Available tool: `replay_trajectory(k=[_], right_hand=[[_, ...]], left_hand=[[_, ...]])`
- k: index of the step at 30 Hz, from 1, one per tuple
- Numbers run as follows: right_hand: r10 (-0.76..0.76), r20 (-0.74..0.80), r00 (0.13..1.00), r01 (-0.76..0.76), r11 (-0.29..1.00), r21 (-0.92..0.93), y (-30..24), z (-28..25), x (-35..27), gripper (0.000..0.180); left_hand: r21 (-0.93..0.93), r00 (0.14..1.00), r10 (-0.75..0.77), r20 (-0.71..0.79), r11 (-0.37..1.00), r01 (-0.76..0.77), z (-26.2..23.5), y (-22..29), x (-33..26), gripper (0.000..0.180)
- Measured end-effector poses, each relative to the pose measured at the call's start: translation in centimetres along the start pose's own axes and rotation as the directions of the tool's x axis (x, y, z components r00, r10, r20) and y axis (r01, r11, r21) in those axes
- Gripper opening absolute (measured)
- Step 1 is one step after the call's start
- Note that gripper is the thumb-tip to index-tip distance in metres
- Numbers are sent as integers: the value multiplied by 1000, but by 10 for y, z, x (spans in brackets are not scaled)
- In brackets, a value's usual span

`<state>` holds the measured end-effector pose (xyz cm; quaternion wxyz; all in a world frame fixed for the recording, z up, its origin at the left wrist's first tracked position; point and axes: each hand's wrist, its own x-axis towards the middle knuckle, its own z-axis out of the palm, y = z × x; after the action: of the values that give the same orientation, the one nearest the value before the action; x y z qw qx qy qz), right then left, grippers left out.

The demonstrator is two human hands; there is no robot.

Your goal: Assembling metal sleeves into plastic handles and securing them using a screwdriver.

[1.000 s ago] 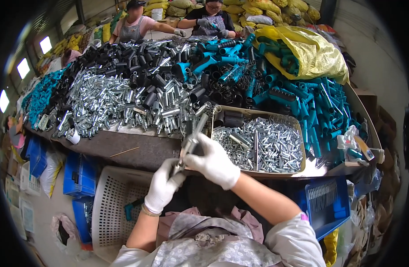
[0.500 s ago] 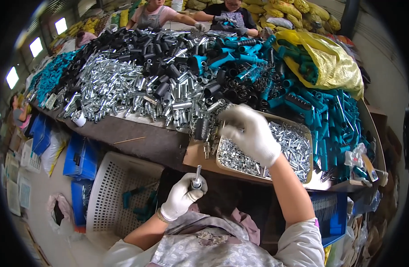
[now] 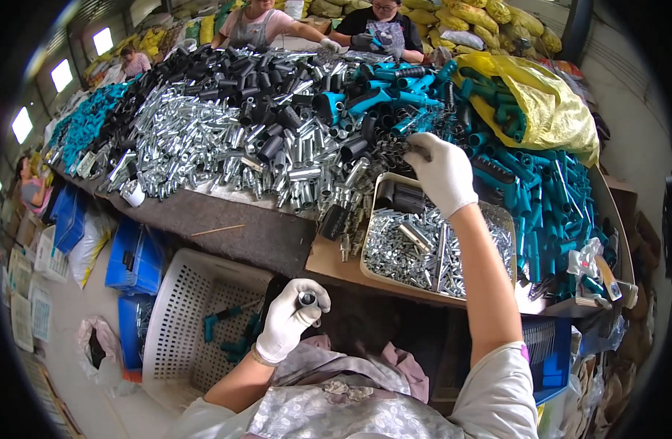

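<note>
My left hand (image 3: pixel 286 323), in a white glove, is closed around a short metal tube (image 3: pixel 307 298) with its round open end turned upward. It hangs in front of the bench, above my lap. My right hand (image 3: pixel 446 175), also gloved, reaches over the far side of a shallow tray (image 3: pixel 367 272) of small metal pins. Its fingers are bent together at the edge of a heap of dark coil springs (image 3: pixel 391 148); whatever is between them is hidden. Two black sleeves (image 3: pixel 408 197) and a few longer metal pieces (image 3: pixel 416 235) lie in the tray.
Shiny metal tubes (image 3: pixel 182 139) and black sleeves are heaped left; teal handles (image 3: pixel 541 212) lie right beside a yellow sack (image 3: pixel 559 110). A white perforated basket (image 3: pixel 179 322) stands below the bench, near blue bins (image 3: pixel 131 256). Two people (image 3: pixel 380 29) work across the bench.
My right hand has moved right and farther away, from the tray's left part to the springs. My left hand has shifted slightly left and turned; the rod standing up from its tube no longer shows.
</note>
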<state>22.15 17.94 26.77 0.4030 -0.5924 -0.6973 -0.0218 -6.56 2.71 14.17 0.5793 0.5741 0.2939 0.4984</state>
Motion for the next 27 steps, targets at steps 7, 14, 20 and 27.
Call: replay_trajectory(k=[7,14,20,27], right_hand=[[50,-71,996,-54,997,-48,19,-16,-26,25],[163,-48,985,-163,987,10,13,-23,-40,25],[46,-212,976,-28,996,86,12,-29,-32,26],[74,-156,985,-50,987,150,17,-33,-4,25]], left_hand=[[-42,995,-94,-34,995,93,0,-9,8,18],[-125,988,-100,-120,988,85,-4,-25,32,18],[-171,996,-48,-76,985,34,-11,-31,27,17],[-235,1000,-20,-4,972,19,-17,-29,22,22]])
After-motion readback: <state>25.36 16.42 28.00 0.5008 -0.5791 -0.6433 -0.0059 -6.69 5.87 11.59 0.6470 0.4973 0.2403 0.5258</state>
